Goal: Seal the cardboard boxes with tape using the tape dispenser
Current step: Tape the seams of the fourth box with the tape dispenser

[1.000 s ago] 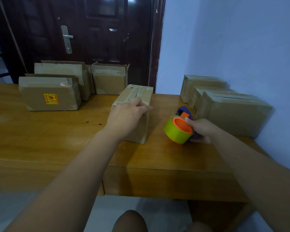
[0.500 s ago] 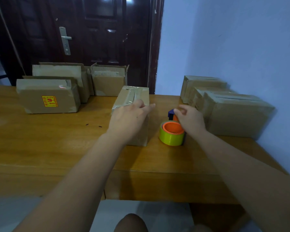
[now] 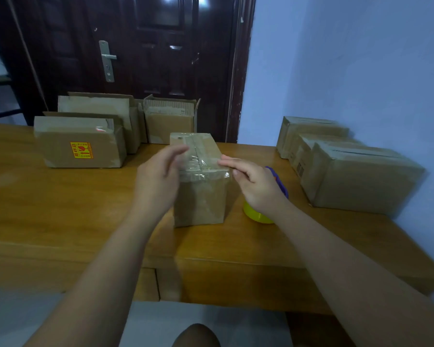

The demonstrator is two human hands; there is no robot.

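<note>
Three unsealed boxes (image 3: 95,108) cluster at the back left of the desk (image 3: 60,209), the nearest bearing a yellow sticker (image 3: 80,150). Toward the middle, the left hand (image 3: 158,176) hovers just beside the upper left edge of the middle box (image 3: 201,196), fingers relaxed and apart, gripping nothing; motion blur hides whether it touches. That box stands upright, with clear tape (image 3: 198,156) along its top seam. The right hand (image 3: 256,181) rests its loosely bent fingertips on the box's top right edge. Just behind this hand, the tape dispenser (image 3: 258,215) lies on the desk beside the box, unheld. Three taped boxes (image 3: 361,181) line the wall at far right.
</note>
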